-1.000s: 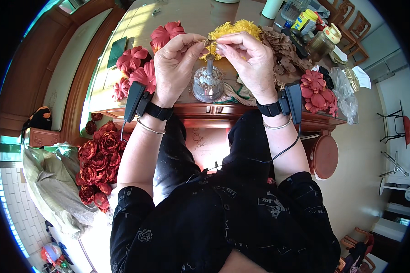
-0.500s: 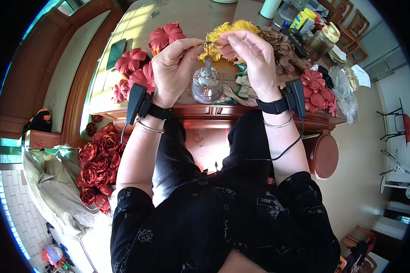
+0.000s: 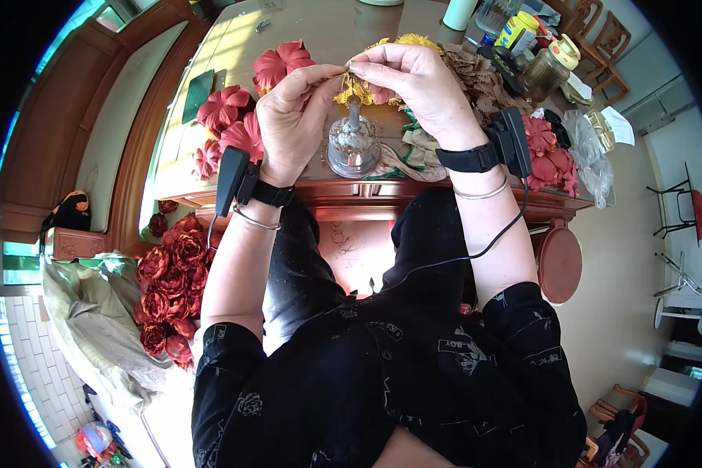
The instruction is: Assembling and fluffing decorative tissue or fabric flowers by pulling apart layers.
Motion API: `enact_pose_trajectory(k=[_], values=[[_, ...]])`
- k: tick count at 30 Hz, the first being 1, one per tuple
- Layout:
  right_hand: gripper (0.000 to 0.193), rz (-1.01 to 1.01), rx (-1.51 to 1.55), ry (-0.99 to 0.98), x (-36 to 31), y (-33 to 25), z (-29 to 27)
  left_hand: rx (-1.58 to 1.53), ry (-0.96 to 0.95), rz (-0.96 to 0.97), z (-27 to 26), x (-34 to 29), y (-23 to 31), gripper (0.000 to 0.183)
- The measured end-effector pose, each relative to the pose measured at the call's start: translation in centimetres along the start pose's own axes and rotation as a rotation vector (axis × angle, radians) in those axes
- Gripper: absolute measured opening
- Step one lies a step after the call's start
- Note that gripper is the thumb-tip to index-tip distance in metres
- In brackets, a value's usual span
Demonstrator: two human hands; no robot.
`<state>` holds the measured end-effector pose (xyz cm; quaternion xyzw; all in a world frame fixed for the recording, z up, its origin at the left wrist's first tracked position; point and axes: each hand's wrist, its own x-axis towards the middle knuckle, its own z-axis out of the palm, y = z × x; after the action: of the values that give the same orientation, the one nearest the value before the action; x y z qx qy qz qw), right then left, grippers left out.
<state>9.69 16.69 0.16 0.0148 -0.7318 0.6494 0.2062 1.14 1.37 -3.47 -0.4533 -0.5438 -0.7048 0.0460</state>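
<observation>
Above a squat glass lamp [image 3: 353,144] with a narrow upright neck, both my hands meet fingertip to fingertip. My left hand [image 3: 296,117] is closed in a pinch, thumb against forefinger. My right hand [image 3: 423,87] pinches too, its fingertips almost touching the left ones. A small thin brownish piece shows between them, just over the lamp's neck; it is too small to name. Behind the fingers lie yellow fringed petals [image 3: 410,39], partly covered by my right hand. Red fabric flowers [image 3: 283,64] rest on the table beside my left hand.
Brown petal pieces [image 3: 476,82] and a whitish glove-like cloth [image 3: 421,152] lie right of the lamp. More red flowers [image 3: 550,168], a jar [image 3: 548,70] and a plastic bag [image 3: 589,156] stand farther right. Dark red roses [image 3: 171,285] are piled low on the left.
My right hand has moved left and its fingers have closed to a pinch against the left fingertips. The left hand has barely moved.
</observation>
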Motion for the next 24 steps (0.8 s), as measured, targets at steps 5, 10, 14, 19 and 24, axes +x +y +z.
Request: enact_pose_trajectory(k=[5,10,14,19,24], values=[[0.019,-0.041,-0.022,-0.008,0.0,0.1,0.0,-0.142,0.02,-0.036,0.5,-0.4,0.1,0.02],[0.017,-0.136,-0.133,-0.022,0.0,0.0,-0.1,-0.246,0.028,-0.262,1.0,-1.7,-0.7,0.024],[0.015,-0.251,-0.265,-0.013,0.0,0.1,-0.2,-0.231,-0.035,-0.323,1.3,-2.2,-1.6,0.019],[0.014,-0.357,-0.471,0.03,-0.6,-0.2,0.4,-0.222,-0.022,-0.311,1.3,-2.2,-1.6,0.018],[0.015,-0.253,-0.329,0.046,-1.0,0.1,0.5,-0.231,-0.036,-0.333,1.3,-2.2,-1.8,0.018]])
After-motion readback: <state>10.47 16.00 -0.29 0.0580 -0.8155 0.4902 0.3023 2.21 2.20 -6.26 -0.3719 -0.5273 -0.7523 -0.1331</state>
